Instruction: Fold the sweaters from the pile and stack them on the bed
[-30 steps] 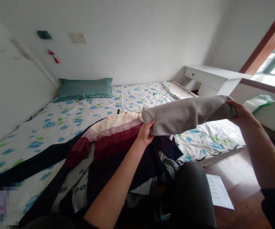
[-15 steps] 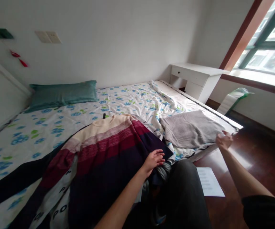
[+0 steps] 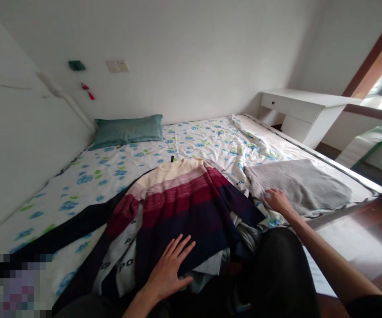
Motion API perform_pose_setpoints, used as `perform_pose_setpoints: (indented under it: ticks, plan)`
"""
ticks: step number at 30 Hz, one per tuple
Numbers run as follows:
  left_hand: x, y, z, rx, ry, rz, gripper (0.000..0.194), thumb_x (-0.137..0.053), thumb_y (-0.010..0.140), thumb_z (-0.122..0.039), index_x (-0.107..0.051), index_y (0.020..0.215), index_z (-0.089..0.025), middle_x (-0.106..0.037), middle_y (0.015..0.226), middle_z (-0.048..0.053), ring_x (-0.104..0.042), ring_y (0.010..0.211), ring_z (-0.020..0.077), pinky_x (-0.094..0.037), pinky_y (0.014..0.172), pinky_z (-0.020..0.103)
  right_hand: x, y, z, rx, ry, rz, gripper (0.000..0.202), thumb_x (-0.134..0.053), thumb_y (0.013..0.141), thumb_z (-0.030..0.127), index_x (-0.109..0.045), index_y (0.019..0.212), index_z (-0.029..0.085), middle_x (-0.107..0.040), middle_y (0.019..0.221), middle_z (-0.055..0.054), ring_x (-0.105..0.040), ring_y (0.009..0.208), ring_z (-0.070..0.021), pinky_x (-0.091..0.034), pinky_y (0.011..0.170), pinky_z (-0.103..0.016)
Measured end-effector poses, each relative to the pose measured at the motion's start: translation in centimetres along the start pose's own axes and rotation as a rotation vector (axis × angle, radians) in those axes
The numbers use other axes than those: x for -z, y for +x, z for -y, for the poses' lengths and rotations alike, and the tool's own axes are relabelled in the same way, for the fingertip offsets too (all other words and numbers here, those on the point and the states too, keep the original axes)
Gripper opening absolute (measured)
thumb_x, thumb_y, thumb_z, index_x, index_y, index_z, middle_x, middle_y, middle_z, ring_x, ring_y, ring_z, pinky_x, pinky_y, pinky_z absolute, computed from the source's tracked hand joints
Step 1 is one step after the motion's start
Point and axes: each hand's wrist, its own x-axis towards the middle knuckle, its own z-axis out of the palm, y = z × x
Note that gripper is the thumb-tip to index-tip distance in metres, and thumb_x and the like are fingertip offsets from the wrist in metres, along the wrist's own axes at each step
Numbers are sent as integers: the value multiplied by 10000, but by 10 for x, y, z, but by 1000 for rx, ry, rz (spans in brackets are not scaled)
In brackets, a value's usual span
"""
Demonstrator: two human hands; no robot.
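Note:
My left hand point(image 3: 171, 261) is spread flat over the dark lower part of a striped knit sweater point(image 3: 184, 194), cream at the neck, then pink, maroon and navy. That sweater lies face up on top of other garments, one of them grey with black lettering point(image 3: 128, 260), another with a long black sleeve point(image 3: 81, 223). My right hand point(image 3: 278, 202) hovers at or just touches the left edge of a folded grey ribbed garment point(image 3: 305, 181); its fingers are loosely apart and nothing shows in them. Whether it makes contact I cannot tell.
A bed with a blue-flowered sheet point(image 3: 197, 137) carries the clothes. Against the wall lies a green pillow point(image 3: 129, 130). A white desk point(image 3: 297, 106) stands at the far right, near a plastic-wrapped white item point(image 3: 365, 145). My knee point(image 3: 285, 260) is at the bed's edge, beside a paper sheet point(image 3: 320, 274).
My view has swung left. My left hand has moved left and down onto the sweater's hem area. My right hand has gone from the grey garment's right corner to its left edge.

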Motion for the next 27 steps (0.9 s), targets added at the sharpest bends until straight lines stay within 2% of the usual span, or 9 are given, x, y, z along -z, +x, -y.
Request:
perform_pose_setpoints:
  ticks: [3,5,7,9,13,17,22,25,27]
  plan:
    - [-3,-21,-4,51,-38,-43,951,-809,871,-243,-458,1723,-481,-403,1829,-5,-307,1716,352,-291,1394,632,-9,2,58,96,265,86,447,-704,971,478,-792,1336,235,-818,1231,-135,-760,1196,-353,-529,1137,-464]
    - [0,-27,-5,85,-89,-89,852,-677,876,-98,-596,1639,-466,-519,1759,-23,-406,1670,310,-356,1382,583,-18,-2,90,85,358,124,516,-844,861,515,-800,1291,233,-829,1136,-125,-779,1134,-362,-553,1095,-462]
    - [6,-30,-6,102,-137,-140,826,-588,823,-19,-719,1530,-427,-643,1648,-10,-522,1580,289,-413,1356,550,-25,-6,106,41,370,151,584,-943,742,485,-802,1248,230,-831,1086,-119,-778,1140,-372,-558,1084,-456]
    - [11,-32,-10,110,-190,-195,773,-549,796,-9,-802,1420,-387,-749,1490,23,-626,1449,281,-485,1296,518,-26,-8,107,-16,351,172,602,-956,711,462,-795,1245,233,-835,1043,-102,-784,1125,-368,-571,1047,-443]
    - [17,-33,-17,113,-335,-267,556,-539,866,-86,-879,1232,-331,-823,1202,66,-722,1219,281,-579,1126,445,-16,-11,85,-107,311,129,456,-876,775,432,-816,1180,231,-819,893,-60,-800,985,-331,-593,935,-420]
    - [26,-31,-15,169,-511,-259,352,-586,949,-232,-894,1108,-295,-849,1124,65,-767,1124,286,-572,1057,392,-7,-15,76,-157,356,97,384,-815,815,424,-834,1148,234,-771,772,-23,-771,822,-279,-590,881,-404]
    - [37,-33,-12,122,-595,-181,238,-695,973,-414,-889,984,-275,-847,1072,73,-768,1070,277,-552,1020,365,-9,-30,107,-85,329,-33,589,-773,863,503,-767,1383,227,-807,1083,-96,-754,1017,-313,-571,1007,-457]
    - [41,-44,-1,130,-591,-240,306,-725,955,-551,-868,949,-281,-834,1153,86,-751,1121,285,-551,1014,356,-15,-47,130,79,261,-180,447,-704,929,546,-833,1243,254,-778,1201,-124,-697,1192,-347,-508,1120,-483]
    - [43,-53,14,281,-526,-384,336,-673,968,-577,-811,922,-275,-821,1055,80,-756,1008,276,-554,896,343,-20,-60,143,125,261,-120,384,-650,983,584,-860,1057,271,-796,1102,-113,-717,1120,-337,-521,1067,-451]
